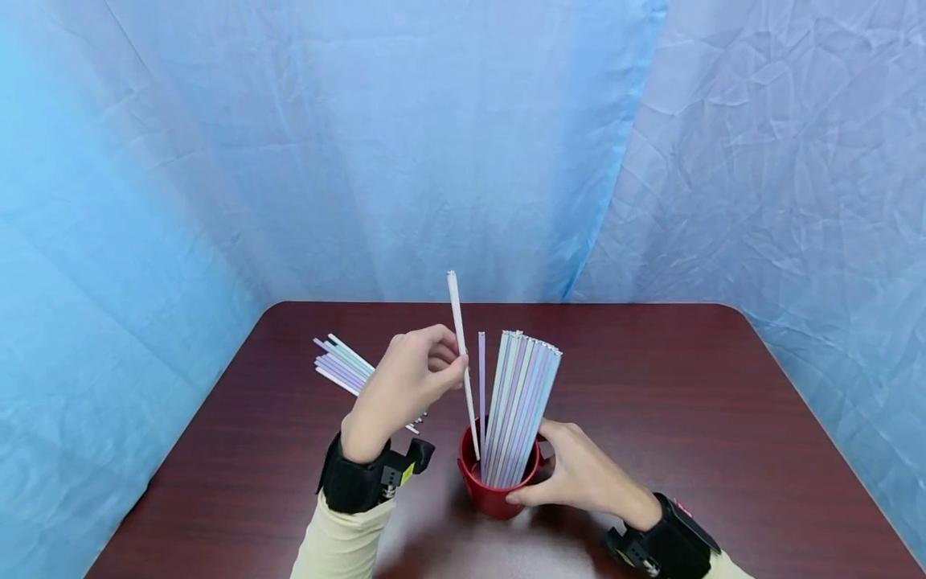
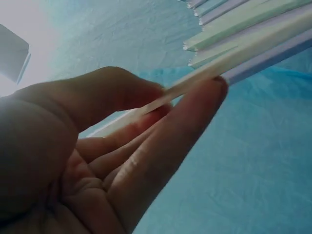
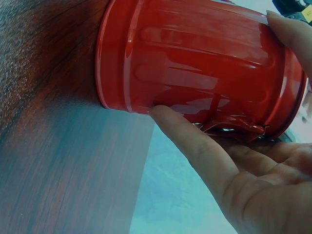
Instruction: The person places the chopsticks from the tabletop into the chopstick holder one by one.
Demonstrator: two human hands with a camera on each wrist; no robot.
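Left hand (image 1: 405,378) pinches a white straw (image 1: 463,354) above the red cup (image 1: 495,486); right hand (image 1: 579,474) grips that cup. Straw may snag the bundled straws (image 1: 521,402), toppling them.

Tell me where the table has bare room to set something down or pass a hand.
Bare: the right half of the table, from the red cup to the right edge; the far strip along the blue cloth; the near-left corner. Crowded: the middle, where the left hand pinches a white straw, the right hand holds the cup, and loose straws lie left.
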